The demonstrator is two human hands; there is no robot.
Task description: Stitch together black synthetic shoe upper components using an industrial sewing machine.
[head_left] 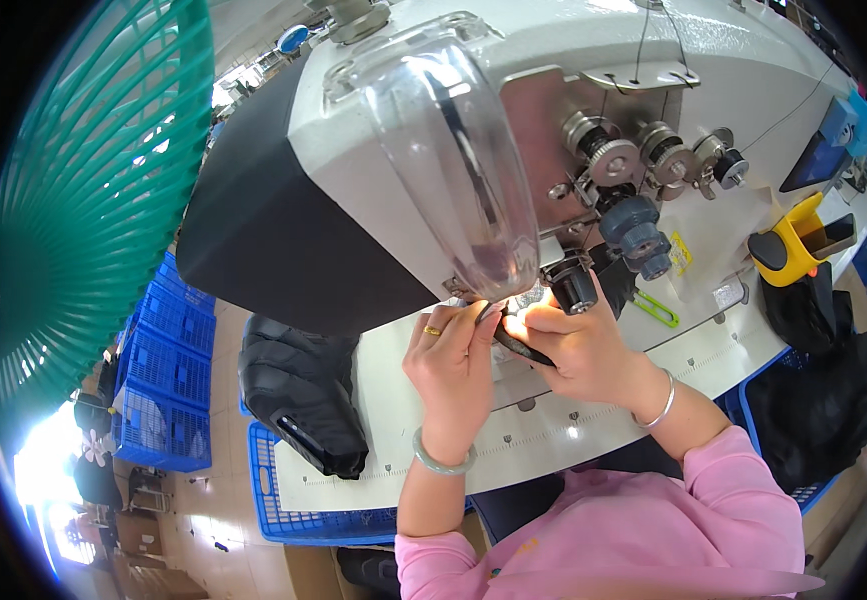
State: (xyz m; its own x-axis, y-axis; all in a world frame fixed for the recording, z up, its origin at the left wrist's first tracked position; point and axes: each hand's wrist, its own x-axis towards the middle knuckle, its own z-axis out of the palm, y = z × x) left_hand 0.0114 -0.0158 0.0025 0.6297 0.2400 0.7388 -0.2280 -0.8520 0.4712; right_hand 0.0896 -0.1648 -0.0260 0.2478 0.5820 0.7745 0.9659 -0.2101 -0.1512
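Note:
Below the head of a white sewing machine [773, 60], my two hands meet close together. Pinched between the fingertips of my left hand [453, 355] is a narrow black fabric strip [523, 347]. My right hand [581, 345] grips the same strip from the other side, its fingers closed. The strip curves between the hands, partly covered by fingers. A clear plastic guard [453, 170] and the tension knobs [638, 235] hang just above them. The needle and presser foot cannot be made out. A lamp lights the spot at my fingertips.
A dark padded piece [303, 400] lies at the table's left end. Right of my hands are a bright green-handled tool [656, 308] and a yellow holder [793, 245]. Black fabric [813, 410] fills a blue basket at right. A green fan [83, 200] and blue crates [165, 380] stand left.

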